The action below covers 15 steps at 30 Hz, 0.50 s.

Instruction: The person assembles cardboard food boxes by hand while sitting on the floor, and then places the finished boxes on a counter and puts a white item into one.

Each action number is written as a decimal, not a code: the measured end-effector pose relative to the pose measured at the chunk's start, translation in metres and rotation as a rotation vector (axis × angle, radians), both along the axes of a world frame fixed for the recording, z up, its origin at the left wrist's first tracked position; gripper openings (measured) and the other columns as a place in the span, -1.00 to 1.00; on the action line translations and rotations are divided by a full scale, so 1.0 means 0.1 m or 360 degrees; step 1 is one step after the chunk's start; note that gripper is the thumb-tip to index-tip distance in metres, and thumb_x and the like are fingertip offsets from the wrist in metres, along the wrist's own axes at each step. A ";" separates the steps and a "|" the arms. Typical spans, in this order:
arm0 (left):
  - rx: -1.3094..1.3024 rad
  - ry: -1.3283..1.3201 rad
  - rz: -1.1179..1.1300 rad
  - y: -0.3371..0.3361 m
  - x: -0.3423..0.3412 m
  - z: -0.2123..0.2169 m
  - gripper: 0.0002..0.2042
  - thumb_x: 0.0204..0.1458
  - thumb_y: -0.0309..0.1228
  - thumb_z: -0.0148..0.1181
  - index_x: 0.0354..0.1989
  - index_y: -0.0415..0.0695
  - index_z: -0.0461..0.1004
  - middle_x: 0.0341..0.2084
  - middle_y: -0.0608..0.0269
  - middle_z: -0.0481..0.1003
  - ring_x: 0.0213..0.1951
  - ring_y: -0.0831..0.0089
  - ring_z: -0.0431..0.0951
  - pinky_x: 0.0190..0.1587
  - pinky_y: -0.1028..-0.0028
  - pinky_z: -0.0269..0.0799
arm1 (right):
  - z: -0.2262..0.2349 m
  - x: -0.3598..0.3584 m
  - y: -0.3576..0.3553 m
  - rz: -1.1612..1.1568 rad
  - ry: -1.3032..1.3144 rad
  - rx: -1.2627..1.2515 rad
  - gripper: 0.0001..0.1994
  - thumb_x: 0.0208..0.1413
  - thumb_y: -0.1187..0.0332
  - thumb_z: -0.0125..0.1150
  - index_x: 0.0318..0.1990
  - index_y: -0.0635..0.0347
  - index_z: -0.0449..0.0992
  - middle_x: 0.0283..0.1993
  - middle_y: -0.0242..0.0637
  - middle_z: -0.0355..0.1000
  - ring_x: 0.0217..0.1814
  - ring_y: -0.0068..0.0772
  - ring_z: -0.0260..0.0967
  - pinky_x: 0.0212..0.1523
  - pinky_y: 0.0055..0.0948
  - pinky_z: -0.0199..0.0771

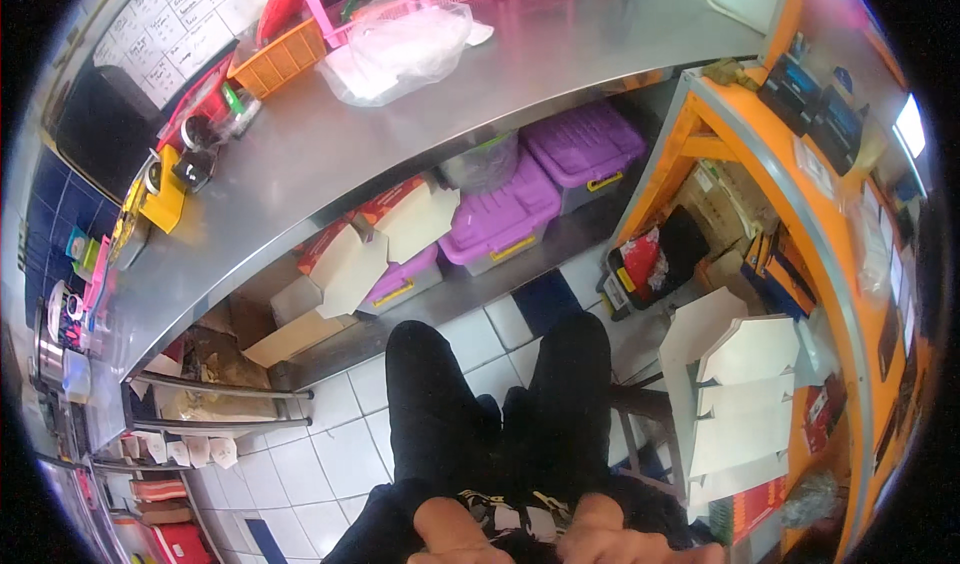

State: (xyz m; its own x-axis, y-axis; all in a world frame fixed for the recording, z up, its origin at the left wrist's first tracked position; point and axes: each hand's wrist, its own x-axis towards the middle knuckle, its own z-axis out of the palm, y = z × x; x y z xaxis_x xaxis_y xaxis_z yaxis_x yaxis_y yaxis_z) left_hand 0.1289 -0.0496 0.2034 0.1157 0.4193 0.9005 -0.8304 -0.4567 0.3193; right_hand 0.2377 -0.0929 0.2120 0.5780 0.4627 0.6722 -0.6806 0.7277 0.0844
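Note:
At the bottom edge, close to my lap, are my left hand (455, 542) and my right hand (625, 546). Both are cut off by the picture's edge, so the fingers and anything in them stay hidden. My legs in black trousers (440, 394) stretch forward as I sit. To the right of my right knee stands a stack of unfolded white cardboard boxes (742, 414), with red printed ones low in the pile. Neither hand touches this stack.
A steel counter (520, 44) spans the front, bearing a plastic bag (400, 54) and an orange basket (278, 56). Under it sit purple-lidded bins (505, 209) and folded-out box blanks (350, 264). An orange-framed table (800, 179) bounds the right side; metal rails (230, 389) stand left.

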 end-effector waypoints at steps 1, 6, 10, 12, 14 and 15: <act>0.0014 0.0001 0.0040 -0.04 -0.04 0.05 -0.91 0.13 -0.33 0.08 -0.28 0.02 0.50 -0.29 0.34 0.51 -0.24 0.36 0.52 -0.13 0.29 0.41 | 0.07 0.03 0.07 0.0043 0.0003 0.0015 -0.85 0.26 0.38 -0.09 -0.06 0.10 0.33 -0.35 -0.28 0.45 -0.49 -0.42 0.34 -0.57 -0.43 0.29; 0.0055 -0.0027 0.0075 -0.10 -0.12 0.10 -0.90 0.13 -0.31 0.09 -0.26 0.05 0.52 -0.28 0.37 0.51 -0.23 0.36 0.52 -0.09 0.28 0.41 | 0.36 0.08 0.42 -0.0544 -0.0490 0.0575 -0.74 0.24 0.34 -0.13 0.06 0.02 0.13 -0.31 -0.35 0.37 -0.52 -0.44 0.25 -0.61 -0.40 0.23; 0.0114 -0.0061 0.0119 -0.18 -0.14 0.11 -0.89 0.13 -0.30 0.10 -0.24 0.07 0.53 -0.27 0.40 0.52 -0.22 0.37 0.53 -0.05 0.28 0.40 | 0.36 0.03 0.48 -0.0976 -0.0478 0.0831 -0.72 0.23 0.32 -0.10 0.08 -0.04 0.13 -0.28 -0.33 0.36 -0.49 -0.43 0.24 -0.63 -0.38 0.21; 0.0136 -0.0058 0.0178 -0.29 -0.09 0.20 -0.89 0.15 -0.30 0.08 -0.25 0.08 0.53 -0.30 0.42 0.51 -0.27 0.41 0.52 -0.10 0.30 0.41 | 0.36 0.02 0.50 -0.1162 -0.0473 0.0977 -0.71 0.23 0.31 -0.08 0.09 -0.07 0.14 -0.27 -0.31 0.36 -0.48 -0.42 0.25 -0.64 -0.37 0.20; -0.0186 -0.0216 0.0314 -0.47 0.05 0.32 -0.88 0.17 -0.34 0.04 -0.32 0.09 0.53 -0.37 0.46 0.50 -0.36 0.49 0.50 -0.20 0.38 0.41 | 0.36 0.03 0.51 -0.1379 -0.0495 0.0984 -0.67 0.22 0.34 -0.04 0.11 -0.09 0.12 -0.25 -0.28 0.35 -0.46 -0.37 0.25 -0.66 -0.32 0.24; -0.0342 -0.0304 0.0363 -0.46 0.06 0.33 -0.87 0.17 -0.35 0.03 -0.36 0.09 0.53 -0.38 0.47 0.50 -0.38 0.51 0.49 -0.22 0.40 0.41 | 0.37 0.04 0.51 -0.1599 -0.0507 0.0991 -0.63 0.21 0.37 -0.01 0.14 -0.10 0.10 -0.23 -0.26 0.34 -0.44 -0.32 0.26 -0.69 -0.27 0.28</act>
